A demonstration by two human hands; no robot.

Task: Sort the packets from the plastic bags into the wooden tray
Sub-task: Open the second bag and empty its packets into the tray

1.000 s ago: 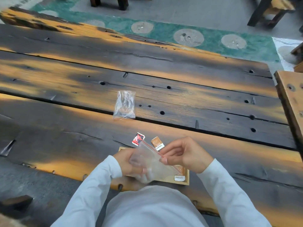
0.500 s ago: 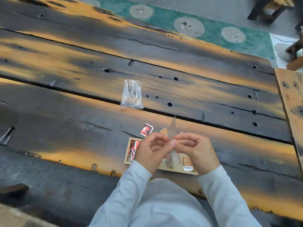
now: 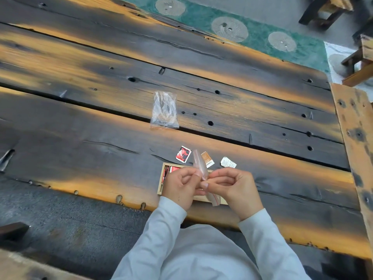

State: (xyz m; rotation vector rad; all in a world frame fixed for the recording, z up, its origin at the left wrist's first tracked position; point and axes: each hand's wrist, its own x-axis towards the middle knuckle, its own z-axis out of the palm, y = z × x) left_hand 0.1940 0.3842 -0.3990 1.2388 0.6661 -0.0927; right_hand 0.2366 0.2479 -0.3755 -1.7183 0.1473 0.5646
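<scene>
My left hand [image 3: 181,186] and my right hand [image 3: 232,186] both pinch a small clear zip bag [image 3: 199,164] with a red strip, held edge-on above the wooden tray [image 3: 160,186]. The tray lies at the table's near edge, mostly hidden by my hands; red packets [image 3: 171,170] show in its left compartment. Just beyond the tray lie a red and black packet [image 3: 183,154], a brown packet [image 3: 207,159] and a white packet [image 3: 228,162]. A second clear plastic bag [image 3: 165,111] lies flat farther out on the table.
The dark, burnt-looking plank table [image 3: 101,138] has wide gaps and holes. Another wooden table edge [image 3: 355,138] borders it at the right. Stools [image 3: 359,57] stand at the far right, and a green mat [image 3: 242,31] lies beyond the table.
The bag has gone from spread flat between my hands to turned edge-on and pinched by both. A white packet now shows to the right of the brown one.
</scene>
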